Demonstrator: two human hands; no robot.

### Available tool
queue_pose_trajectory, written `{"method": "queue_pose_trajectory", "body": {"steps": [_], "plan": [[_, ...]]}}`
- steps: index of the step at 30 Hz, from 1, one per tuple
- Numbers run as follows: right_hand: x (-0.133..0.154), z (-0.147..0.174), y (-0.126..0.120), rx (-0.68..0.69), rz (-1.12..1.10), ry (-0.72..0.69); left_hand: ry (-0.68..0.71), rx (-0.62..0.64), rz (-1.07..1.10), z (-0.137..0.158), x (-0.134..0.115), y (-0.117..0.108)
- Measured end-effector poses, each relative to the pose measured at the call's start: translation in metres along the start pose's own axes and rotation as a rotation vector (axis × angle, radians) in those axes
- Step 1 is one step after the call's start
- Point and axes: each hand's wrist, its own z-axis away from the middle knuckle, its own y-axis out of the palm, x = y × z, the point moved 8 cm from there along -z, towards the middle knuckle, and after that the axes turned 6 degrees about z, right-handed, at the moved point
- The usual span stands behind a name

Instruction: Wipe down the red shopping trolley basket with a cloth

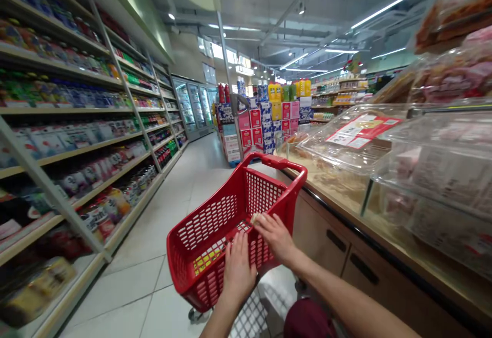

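A red plastic shopping cart [207, 215] with perforated walls stands before me, its handle facing away. My left hand [239, 266] lies over the near side rim, fingers stretched out toward the basket's inside. Farther along the same side is my right hand [274, 235], fingers bent over the rim. A small pale thing [255, 218] shows at its fingertips; its kind is too unclear to name. Yellow printed patches [207, 260] show through or on the basket floor; I cannot tell which.
Shelves of bottles and packets [77, 97] line the left side. Along the right runs a wooden counter [338, 194] with clear plastic food boxes [346, 138]. Stacked cartons [253, 122] and a grey pole [235, 117] stand ahead, and glass-door fridges [192, 102] farther back. Pale floor tiles [134, 281] lie between.
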Motion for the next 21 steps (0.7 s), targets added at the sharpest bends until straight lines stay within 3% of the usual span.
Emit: {"method": "queue_pose_trajectory", "body": {"steps": [3, 4, 5, 9, 10, 13, 15, 19, 21], "plan": [[-0.033, -0.015, -0.006, -0.015, 0.049, 0.243, -0.021, -0.004, 0.03, 0.004, 0.007, -0.002], [-0.036, -0.018, -0.005, -0.007, 0.05, 0.267, -0.036, 0.001, 0.038, 0.005, 0.008, -0.003], [-0.031, -0.019, -0.002, 0.008, 0.039, 0.236, -0.052, 0.012, 0.047, 0.006, 0.009, -0.005], [0.016, -0.013, 0.012, 0.084, -0.053, -0.103, -0.099, 0.08, 0.076, 0.007, 0.008, -0.011], [0.017, -0.012, 0.012, 0.093, -0.054, -0.102, -0.103, 0.088, 0.081, 0.007, 0.007, -0.012], [-0.012, -0.017, 0.007, 0.093, 0.009, 0.129, -0.098, 0.077, 0.097, 0.007, 0.005, -0.013], [-0.022, -0.018, 0.004, 0.087, 0.038, 0.205, -0.079, 0.044, 0.096, 0.007, 0.005, -0.011], [0.01, -0.017, 0.007, 0.115, -0.007, -0.096, -0.034, -0.029, 0.046, 0.009, 0.003, -0.006], [0.002, -0.02, 0.007, 0.136, 0.015, -0.093, -0.009, -0.045, 0.019, 0.011, 0.0, -0.005]]}}
